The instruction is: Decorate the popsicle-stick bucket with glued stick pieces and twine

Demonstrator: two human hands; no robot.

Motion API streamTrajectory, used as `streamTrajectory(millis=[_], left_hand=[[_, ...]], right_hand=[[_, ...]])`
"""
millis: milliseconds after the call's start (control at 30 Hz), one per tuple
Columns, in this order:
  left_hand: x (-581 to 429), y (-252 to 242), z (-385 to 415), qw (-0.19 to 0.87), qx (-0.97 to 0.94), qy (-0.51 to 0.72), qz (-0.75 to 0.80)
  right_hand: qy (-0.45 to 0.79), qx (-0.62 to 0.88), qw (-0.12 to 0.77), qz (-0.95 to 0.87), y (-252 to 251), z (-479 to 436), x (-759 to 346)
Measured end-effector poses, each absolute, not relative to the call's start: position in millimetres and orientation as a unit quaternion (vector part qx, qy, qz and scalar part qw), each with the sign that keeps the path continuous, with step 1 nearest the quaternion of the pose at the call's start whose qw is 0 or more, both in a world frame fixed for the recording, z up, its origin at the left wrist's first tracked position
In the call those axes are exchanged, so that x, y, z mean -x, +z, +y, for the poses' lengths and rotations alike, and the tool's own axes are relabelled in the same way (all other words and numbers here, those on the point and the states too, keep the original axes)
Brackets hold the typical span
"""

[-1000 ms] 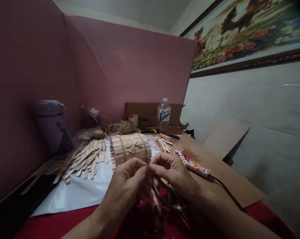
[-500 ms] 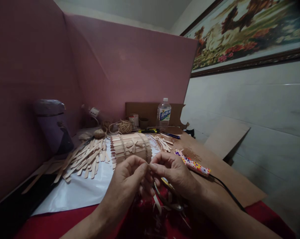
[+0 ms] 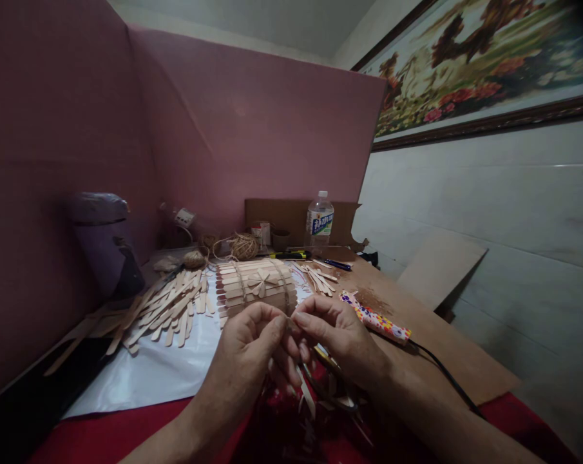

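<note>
My left hand (image 3: 255, 345) and my right hand (image 3: 337, 332) meet fingertip to fingertip, each thumb and index finger pinched together. Whatever sits between them is too small to make out. Just behind them lies a rounded piece made of wooden craft sticks (image 3: 230, 287), bound with two bands of twine and bearing a flower of small wooden petals (image 3: 261, 283). Under my right hand, scissors (image 3: 327, 361) with yellowish handles are partly hidden. Cut stick pieces (image 3: 306, 393) lie on the red cloth (image 3: 272, 425) below my hands.
Loose craft sticks (image 3: 168, 309) pile up on the white sheet (image 3: 136, 380) at left. A flower-patterned glue gun (image 3: 375, 322) with a black cord lies right on the brown board (image 3: 446, 348). Behind stand a plastic bottle (image 3: 320, 222), a twine ball (image 3: 244, 246) and a yellow cutter (image 3: 288, 255).
My hands stay pinched together in nearly the same place. The lower fingers of my left hand have shifted slightly. The whole view has moved a touch.
</note>
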State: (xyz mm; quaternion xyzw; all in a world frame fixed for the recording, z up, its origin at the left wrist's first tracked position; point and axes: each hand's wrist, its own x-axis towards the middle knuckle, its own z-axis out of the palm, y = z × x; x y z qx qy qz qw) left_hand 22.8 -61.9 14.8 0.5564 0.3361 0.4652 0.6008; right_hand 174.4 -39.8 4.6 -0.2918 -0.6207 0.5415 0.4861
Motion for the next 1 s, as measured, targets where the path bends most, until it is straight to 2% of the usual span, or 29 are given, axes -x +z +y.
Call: streamTrajectory(millis=[267, 467, 600, 667, 800, 1000], left_hand=[[-18.9, 18.4, -58.9, 0.539, -0.575, 0.506, 0.350], [-3.0, 35.1, -54.4, 0.346, -0.607, 0.617, 0.363], [6.6, 40.4, -41.3, 0.269, -0.596, 0.658, 0.373], [9.5, 40.6, -35.1, 0.260, -0.587, 0.669, 0.374], [12.3, 40.2, -30.0, 0.269, -0.570, 0.672, 0.388], [9.3, 40.1, -39.0, 0.315, -0.566, 0.662, 0.376]], right_hand=[[0.513, 0.319, 0.498, -0.622, 4.1, -37.0, -171.8], [0.405, 0.348, 0.546, -0.646, 28.2, -23.4, -171.4], [0.270, 0.453, 0.589, -0.612, 27.0, -1.3, -163.9], [0.213, 0.486, 0.600, -0.599, 19.7, 5.5, -156.7], [0.242, 0.444, 0.571, -0.646, 6.3, 1.2, -141.6], [0.210, 0.437, 0.567, -0.666, 0.3, -11.0, -140.9]])
